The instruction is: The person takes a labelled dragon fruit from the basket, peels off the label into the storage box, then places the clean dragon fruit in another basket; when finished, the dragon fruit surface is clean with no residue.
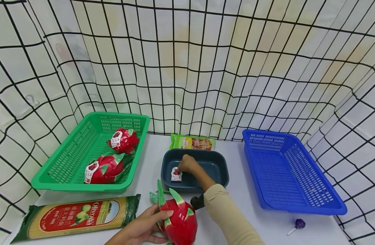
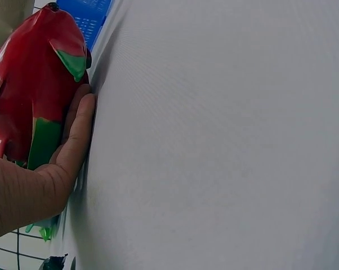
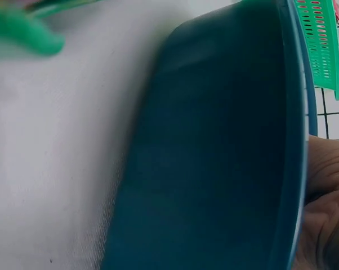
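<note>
My left hand (image 1: 147, 223) holds a red toy dragon fruit (image 1: 181, 223) with green leaf tips, thumb on top. In the left wrist view, its fingers (image 2: 76, 135) lie along the fruit's side. My right hand (image 1: 188, 164) reaches into a dark blue basin (image 1: 219, 168). There it pinches the edge of a white label (image 1: 176, 175) with a dragon fruit picture and print. In the right wrist view the basin's wall (image 3: 214, 146) hides the fingertips and the label.
On the left, a green basket (image 1: 52, 175) contains two labelled dragon fruits (image 1: 106, 168). Pasta (image 1: 80, 217) lies before it. A green food packet (image 1: 193, 142) sits behind the basin. On the right are a blue basket (image 1: 291, 170) and a lollipop (image 1: 299, 223). Black wire mesh surrounds the table.
</note>
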The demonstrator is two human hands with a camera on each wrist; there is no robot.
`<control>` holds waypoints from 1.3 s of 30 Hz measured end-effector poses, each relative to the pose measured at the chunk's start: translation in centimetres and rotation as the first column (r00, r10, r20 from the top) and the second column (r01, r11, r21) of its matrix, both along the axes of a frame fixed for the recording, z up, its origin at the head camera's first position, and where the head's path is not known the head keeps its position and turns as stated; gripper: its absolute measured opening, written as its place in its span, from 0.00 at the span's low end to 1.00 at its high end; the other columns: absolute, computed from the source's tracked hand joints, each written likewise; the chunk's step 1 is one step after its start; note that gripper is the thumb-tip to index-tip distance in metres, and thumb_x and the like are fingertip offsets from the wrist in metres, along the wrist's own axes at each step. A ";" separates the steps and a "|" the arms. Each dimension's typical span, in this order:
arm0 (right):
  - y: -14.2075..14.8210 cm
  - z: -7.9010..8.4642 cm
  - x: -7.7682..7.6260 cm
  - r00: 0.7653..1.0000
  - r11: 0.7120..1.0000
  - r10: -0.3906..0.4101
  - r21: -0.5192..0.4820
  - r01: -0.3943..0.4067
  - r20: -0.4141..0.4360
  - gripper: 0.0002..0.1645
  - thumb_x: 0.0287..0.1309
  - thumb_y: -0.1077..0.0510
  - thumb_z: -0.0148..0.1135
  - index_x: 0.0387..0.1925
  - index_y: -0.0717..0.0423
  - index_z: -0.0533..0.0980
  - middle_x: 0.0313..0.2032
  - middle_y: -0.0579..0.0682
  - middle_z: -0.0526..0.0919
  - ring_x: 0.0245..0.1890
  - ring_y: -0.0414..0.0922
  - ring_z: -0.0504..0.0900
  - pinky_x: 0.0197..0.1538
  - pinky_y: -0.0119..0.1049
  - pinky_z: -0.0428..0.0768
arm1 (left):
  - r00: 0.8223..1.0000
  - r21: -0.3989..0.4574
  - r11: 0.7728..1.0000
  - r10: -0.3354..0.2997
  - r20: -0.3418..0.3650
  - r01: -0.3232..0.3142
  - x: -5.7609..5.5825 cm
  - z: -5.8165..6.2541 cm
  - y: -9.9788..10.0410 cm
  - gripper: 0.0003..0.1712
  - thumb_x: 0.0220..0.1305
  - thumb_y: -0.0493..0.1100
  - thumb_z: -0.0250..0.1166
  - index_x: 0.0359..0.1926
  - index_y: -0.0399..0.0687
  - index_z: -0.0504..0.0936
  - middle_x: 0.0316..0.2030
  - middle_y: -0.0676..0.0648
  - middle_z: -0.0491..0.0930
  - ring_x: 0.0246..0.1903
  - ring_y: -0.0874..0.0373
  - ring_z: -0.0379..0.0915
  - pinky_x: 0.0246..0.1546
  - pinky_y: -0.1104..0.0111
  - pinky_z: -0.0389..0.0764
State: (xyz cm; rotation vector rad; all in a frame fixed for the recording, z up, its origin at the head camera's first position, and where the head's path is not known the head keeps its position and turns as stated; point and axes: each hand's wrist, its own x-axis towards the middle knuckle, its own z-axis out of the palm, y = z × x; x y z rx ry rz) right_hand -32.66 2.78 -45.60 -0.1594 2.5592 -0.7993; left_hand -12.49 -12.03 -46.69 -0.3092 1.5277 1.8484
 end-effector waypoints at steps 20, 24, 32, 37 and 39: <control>0.1 2.2 -0.4 0.960 0.960 0.280 0.009 -0.280 0.014 0.06 0.60 0.65 0.64 0.28 0.62 0.81 0.24 0.52 0.82 0.22 0.41 0.79 0.28 0.30 0.81 | 1.000 -0.001 1.000 0.000 0.023 0.000 0.1 -0.1 0.1 0.46 0.66 0.57 0.62 0.71 0.37 0.50 0.56 0.32 0.72 0.49 0.40 0.76 0.50 0.48 0.82; 0.0 1.8 -0.5 0.931 0.934 0.357 -0.055 -0.354 0.074 0.05 0.58 0.70 0.62 0.28 0.61 0.80 0.24 0.50 0.81 0.23 0.41 0.80 0.30 0.30 0.83 | 1.000 0.007 1.000 -0.008 0.020 0.008 0.2 0.0 0.1 0.46 0.66 0.56 0.62 0.71 0.37 0.50 0.56 0.32 0.72 0.49 0.40 0.76 0.50 0.47 0.81; -0.9 2.0 0.7 0.879 0.865 0.476 0.171 -0.471 0.011 0.08 0.53 0.63 0.72 0.35 0.57 0.80 0.29 0.47 0.83 0.26 0.40 0.80 0.32 0.29 0.82 | 1.000 0.009 0.999 -0.031 -0.002 0.031 0.0 -0.1 -0.1 0.46 0.67 0.58 0.59 0.72 0.38 0.50 0.56 0.35 0.74 0.46 0.43 0.79 0.49 0.47 0.82; -1.2 2.1 1.0 0.864 0.831 0.504 0.270 -0.487 0.007 0.14 0.51 0.59 0.74 0.39 0.55 0.80 0.32 0.46 0.83 0.30 0.40 0.79 0.36 0.30 0.82 | 0.999 -0.004 0.999 -0.037 -0.011 0.037 -0.1 -0.1 -0.1 0.46 0.67 0.59 0.59 0.72 0.38 0.50 0.55 0.37 0.76 0.44 0.44 0.81 0.48 0.48 0.83; -1.3 2.0 0.9 0.857 0.819 0.515 0.293 -0.493 0.003 0.16 0.50 0.57 0.75 0.40 0.55 0.80 0.32 0.45 0.83 0.30 0.39 0.79 0.37 0.31 0.82 | 0.999 -0.003 0.999 -0.036 -0.010 0.036 -0.1 -0.1 -0.1 0.45 0.67 0.59 0.59 0.72 0.38 0.50 0.55 0.36 0.75 0.45 0.44 0.80 0.49 0.48 0.82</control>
